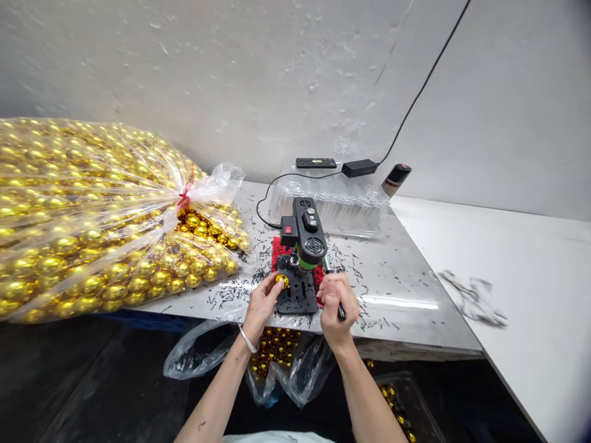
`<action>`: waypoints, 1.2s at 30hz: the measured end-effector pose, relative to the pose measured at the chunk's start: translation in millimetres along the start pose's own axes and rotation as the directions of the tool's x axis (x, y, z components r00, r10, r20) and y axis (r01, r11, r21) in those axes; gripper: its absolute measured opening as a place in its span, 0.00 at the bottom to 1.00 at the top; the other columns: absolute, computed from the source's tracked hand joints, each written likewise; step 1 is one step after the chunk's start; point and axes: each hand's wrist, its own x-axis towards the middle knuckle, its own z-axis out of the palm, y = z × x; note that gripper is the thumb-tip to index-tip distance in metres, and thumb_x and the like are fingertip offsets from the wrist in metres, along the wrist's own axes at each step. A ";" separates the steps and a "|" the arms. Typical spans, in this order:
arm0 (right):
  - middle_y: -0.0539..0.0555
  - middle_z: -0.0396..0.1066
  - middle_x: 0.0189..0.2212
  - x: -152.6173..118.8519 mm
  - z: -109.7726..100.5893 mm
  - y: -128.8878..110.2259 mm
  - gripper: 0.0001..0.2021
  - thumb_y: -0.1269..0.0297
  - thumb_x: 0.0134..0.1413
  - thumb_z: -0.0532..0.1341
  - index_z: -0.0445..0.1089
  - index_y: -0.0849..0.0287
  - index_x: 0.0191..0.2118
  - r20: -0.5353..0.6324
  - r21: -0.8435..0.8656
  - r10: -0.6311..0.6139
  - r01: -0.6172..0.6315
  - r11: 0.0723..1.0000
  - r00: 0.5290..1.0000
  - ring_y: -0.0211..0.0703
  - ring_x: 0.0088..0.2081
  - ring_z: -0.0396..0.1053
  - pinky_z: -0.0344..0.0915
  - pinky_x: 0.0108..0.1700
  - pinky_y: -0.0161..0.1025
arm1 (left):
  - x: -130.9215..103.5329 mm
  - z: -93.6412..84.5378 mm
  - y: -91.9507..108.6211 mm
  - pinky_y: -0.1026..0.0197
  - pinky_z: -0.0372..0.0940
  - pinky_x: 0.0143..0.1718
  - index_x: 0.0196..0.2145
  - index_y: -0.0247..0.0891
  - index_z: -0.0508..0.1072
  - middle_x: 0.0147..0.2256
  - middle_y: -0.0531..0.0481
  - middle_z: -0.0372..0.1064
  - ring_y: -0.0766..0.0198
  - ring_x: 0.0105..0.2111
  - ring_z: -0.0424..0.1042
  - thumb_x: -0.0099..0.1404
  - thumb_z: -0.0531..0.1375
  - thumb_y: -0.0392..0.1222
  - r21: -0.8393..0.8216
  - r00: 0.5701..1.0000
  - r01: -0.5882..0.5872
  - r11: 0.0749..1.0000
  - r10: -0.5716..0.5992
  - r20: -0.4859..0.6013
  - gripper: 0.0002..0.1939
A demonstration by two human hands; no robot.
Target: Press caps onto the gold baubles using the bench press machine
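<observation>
A small black bench drill press (310,231) stands on the table with a red switch on its side. Pinched in the fingers of my left hand (263,301) is a shiny gold ball (282,281), held at the left of the press's slotted black base (298,296). My right hand (339,303) is wrapped round the black-ended lever handle (341,312) at the right of the press. Dark thread-like shavings (344,255) lie scattered about the base. Part of a red mat (279,249) shows under the press.
A huge clear bag of gold balls (92,227) fills the left side. Behind the press are a clear plastic tray (332,209), a power adapter (360,168) and a spray can (396,178). An open bag of gold balls (277,351) hangs below the edge. Gloves (478,298) lie right.
</observation>
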 end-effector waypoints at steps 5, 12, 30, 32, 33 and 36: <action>0.49 0.62 0.24 -0.9 -0.5 0.7 0.14 0.76 0.61 0.50 0.59 0.57 0.25 0.014 -0.013 -0.002 0.002 1.000 1.000 0.37 0.29 0.63 0.60 0.31 0.37 | 2.5 8.1 -16.5 0.54 0.67 0.48 0.47 0.41 0.77 0.41 0.45 0.77 0.58 0.42 0.74 0.59 0.65 0.50 0.340 0.974 -0.218 0.915 0.224 0.022 0.20; 0.50 0.63 0.25 -1.5 -1.6 -0.6 0.14 0.76 0.61 0.50 0.59 0.57 0.25 0.028 -0.028 0.000 0.001 1.000 1.000 0.37 0.29 0.63 0.61 0.30 0.37 | -0.3 15.0 -15.2 0.50 0.64 0.48 0.48 0.41 0.76 0.40 0.44 0.77 0.54 0.42 0.72 0.63 0.62 0.46 0.674 0.877 -0.441 0.592 0.444 0.183 0.16; 0.48 0.63 0.26 -34.3 6.1 36.2 0.15 0.67 0.67 0.45 0.56 0.56 0.26 0.005 -0.053 -0.132 0.133 0.990 0.991 0.37 0.28 0.66 0.67 0.43 0.46 | -1.1 18.2 -19.1 0.50 0.62 0.48 0.48 0.39 0.74 0.43 0.42 0.76 0.53 0.43 0.71 0.67 0.59 0.46 0.701 0.815 -0.537 0.468 0.503 0.288 0.14; 0.48 0.63 0.26 -37.8 8.0 40.4 0.15 0.67 0.67 0.44 0.56 0.56 0.27 -0.013 -0.044 -0.124 0.123 0.991 0.992 0.36 0.28 0.67 0.66 0.45 0.47 | -0.7 17.7 -19.7 0.50 0.62 0.48 0.48 0.39 0.74 0.43 0.42 0.76 0.53 0.43 0.71 0.68 0.58 0.46 0.699 0.811 -0.544 0.465 0.506 0.295 0.14; 0.48 0.62 0.26 -38.9 8.2 42.3 0.15 0.67 0.67 0.44 0.56 0.56 0.27 -0.013 -0.044 -0.124 0.123 0.991 0.992 0.37 0.28 0.67 0.66 0.45 0.48 | -0.5 17.3 -20.0 0.49 0.62 0.48 0.48 0.39 0.74 0.43 0.42 0.76 0.53 0.43 0.71 0.68 0.58 0.47 0.697 0.810 -0.545 0.466 0.508 0.294 0.14; 0.49 0.63 0.26 -38.4 6.4 45.9 0.14 0.67 0.66 0.45 0.57 0.56 0.27 0.060 -0.062 -0.187 0.190 0.980 0.981 0.38 0.29 0.67 0.67 0.41 0.45 | 0.1 16.4 -20.8 0.49 0.63 0.49 0.48 0.40 0.74 0.43 0.42 0.76 0.53 0.43 0.71 0.68 0.58 0.47 0.692 0.807 -0.548 0.470 0.514 0.291 0.14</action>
